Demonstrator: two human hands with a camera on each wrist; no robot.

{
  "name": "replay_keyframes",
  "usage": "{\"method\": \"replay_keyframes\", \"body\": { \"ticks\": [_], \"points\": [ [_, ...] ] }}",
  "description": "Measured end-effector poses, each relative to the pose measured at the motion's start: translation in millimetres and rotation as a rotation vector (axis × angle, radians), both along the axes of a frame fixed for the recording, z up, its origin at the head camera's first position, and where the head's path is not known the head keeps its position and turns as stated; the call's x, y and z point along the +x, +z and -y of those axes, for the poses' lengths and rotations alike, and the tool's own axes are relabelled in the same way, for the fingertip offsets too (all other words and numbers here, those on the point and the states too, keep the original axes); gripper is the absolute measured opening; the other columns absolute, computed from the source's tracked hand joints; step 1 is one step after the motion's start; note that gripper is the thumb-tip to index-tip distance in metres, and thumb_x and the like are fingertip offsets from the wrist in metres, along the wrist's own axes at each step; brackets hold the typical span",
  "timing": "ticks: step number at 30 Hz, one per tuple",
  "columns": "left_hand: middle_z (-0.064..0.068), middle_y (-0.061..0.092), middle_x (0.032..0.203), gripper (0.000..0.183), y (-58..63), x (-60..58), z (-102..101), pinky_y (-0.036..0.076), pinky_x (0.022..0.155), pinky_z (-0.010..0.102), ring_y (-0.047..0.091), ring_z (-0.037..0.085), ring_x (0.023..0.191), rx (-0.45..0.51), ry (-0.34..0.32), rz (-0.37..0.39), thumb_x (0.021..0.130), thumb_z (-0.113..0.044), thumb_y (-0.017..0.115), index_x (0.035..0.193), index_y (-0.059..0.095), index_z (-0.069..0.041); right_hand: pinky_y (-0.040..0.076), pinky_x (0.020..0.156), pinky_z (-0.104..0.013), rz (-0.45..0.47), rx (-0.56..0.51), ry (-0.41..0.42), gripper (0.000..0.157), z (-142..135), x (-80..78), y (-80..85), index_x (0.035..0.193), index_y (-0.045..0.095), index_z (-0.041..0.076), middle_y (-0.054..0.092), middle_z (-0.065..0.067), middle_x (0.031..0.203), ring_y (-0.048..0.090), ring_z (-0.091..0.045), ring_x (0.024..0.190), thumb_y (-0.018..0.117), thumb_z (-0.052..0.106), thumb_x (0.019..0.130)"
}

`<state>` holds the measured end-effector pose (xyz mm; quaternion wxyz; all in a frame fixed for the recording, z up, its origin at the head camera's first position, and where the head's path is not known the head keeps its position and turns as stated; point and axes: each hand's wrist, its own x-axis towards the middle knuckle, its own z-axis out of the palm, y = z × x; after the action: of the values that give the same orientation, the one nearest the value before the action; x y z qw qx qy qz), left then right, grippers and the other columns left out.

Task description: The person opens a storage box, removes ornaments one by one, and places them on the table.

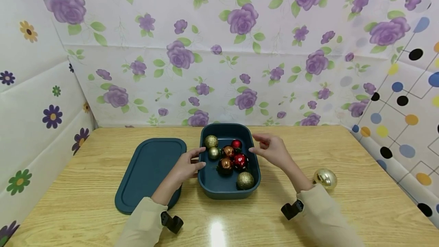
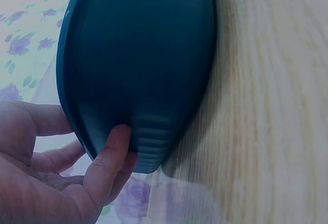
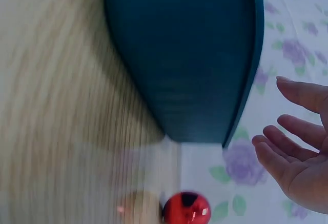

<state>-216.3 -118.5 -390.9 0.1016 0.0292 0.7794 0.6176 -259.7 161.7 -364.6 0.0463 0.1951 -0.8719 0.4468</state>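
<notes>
A dark teal box (image 1: 219, 193) on the table holds several Christmas baubles: a red one with white dots (image 1: 241, 161), a small red one (image 1: 236, 144), copper ones (image 1: 225, 165) and gold ones (image 1: 245, 180). My left hand (image 1: 185, 167) grips the box's left rim; in the left wrist view two fingers lie against the outer wall and the thumb tip is hidden behind the rim. My right hand (image 1: 272, 149) is beside the right rim, its fingers spread and apart from the wall in the right wrist view, holding nothing.
A flat teal lid (image 1: 151, 174) lies left of the box. One shiny gold bauble (image 1: 326, 179) sits on the table by the right forearm. In the right wrist view a red bauble (image 3: 187, 208) shows beyond the box. Patterned cloth walls surround the table.
</notes>
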Motion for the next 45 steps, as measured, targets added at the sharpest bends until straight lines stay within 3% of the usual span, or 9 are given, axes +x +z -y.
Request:
{"method": "replay_keyframes", "body": {
  "ticks": [3, 5, 18, 22, 33, 45],
  "points": [
    [0.022, 0.035, 0.138, 0.05, -0.2, -0.2, 0.4, 0.051, 0.072, 0.037, 0.048, 0.033, 0.113, 0.0, -0.001, 0.002, 0.091, 0.0, 0.052, 0.138, 0.04, -0.009, 0.048, 0.086, -0.037, 0.017, -0.009, 0.066, 0.048, 11.9, 5.0, -0.2, 0.122, 0.057, -0.002, 0.059, -0.021, 0.113, 0.059, -0.031, 0.098, 0.072, 0.013, 0.078],
    [0.022, 0.035, 0.138, 0.05, -0.2, -0.1, 0.5, 0.051, 0.072, 0.038, 0.047, 0.033, 0.114, -0.002, 0.0, 0.003, 0.091, 0.0, 0.052, 0.138, 0.04, -0.009, 0.046, 0.088, -0.04, 0.012, -0.008, 0.105, 0.048, 19.6, 7.6, -1.0, 0.121, 0.057, -0.004, 0.055, -0.021, 0.122, 0.054, -0.033, 0.111, 0.072, 0.01, 0.078],
    [0.021, 0.037, 0.136, 0.05, 0.1, -0.4, -0.2, 0.051, 0.073, 0.038, 0.048, 0.033, 0.112, -0.014, 0.003, 0.0, 0.09, -0.001, 0.053, 0.138, 0.041, -0.009, 0.051, 0.076, -0.033, -0.091, 0.154, 0.226, 0.045, 54.4, 10.5, -17.2, 0.116, 0.062, -0.001, 0.063, -0.015, 0.108, 0.061, -0.024, 0.095, 0.075, 0.015, 0.076],
    [0.021, 0.037, 0.136, 0.05, 0.5, -0.5, -0.5, 0.051, 0.074, 0.038, 0.048, 0.033, 0.113, -0.015, 0.004, 0.005, 0.091, -0.002, 0.053, 0.138, 0.041, -0.01, 0.051, 0.075, -0.036, -0.145, 0.233, 0.24, 0.043, 60.9, 12.7, -18.2, 0.112, 0.063, -0.002, 0.065, -0.013, 0.102, 0.062, -0.023, 0.091, 0.075, 0.017, 0.075],
    [0.021, 0.038, 0.136, 0.049, -0.4, -1.2, 0.6, 0.051, 0.075, 0.039, 0.047, 0.033, 0.114, -0.012, 0.003, 0.002, 0.091, -0.002, 0.053, 0.138, 0.041, -0.01, 0.049, 0.08, -0.039, -0.189, 0.422, 0.215, 0.04, 78.2, 15.0, -21.9, 0.108, 0.065, -0.003, 0.065, -0.014, 0.102, 0.061, -0.026, 0.093, 0.077, 0.014, 0.073],
    [0.023, 0.037, 0.136, 0.049, 0.8, 0.6, 1.0, 0.051, 0.074, 0.039, 0.047, 0.035, 0.113, -0.008, -0.01, 0.001, 0.091, -0.002, 0.053, 0.138, 0.04, -0.009, 0.049, 0.079, -0.04, -0.209, 0.473, 0.211, 0.039, 81.6, 16.2, -24.0, 0.106, 0.066, -0.002, 0.065, -0.013, 0.101, 0.061, -0.026, 0.091, 0.078, 0.014, 0.072]
  ]
}}
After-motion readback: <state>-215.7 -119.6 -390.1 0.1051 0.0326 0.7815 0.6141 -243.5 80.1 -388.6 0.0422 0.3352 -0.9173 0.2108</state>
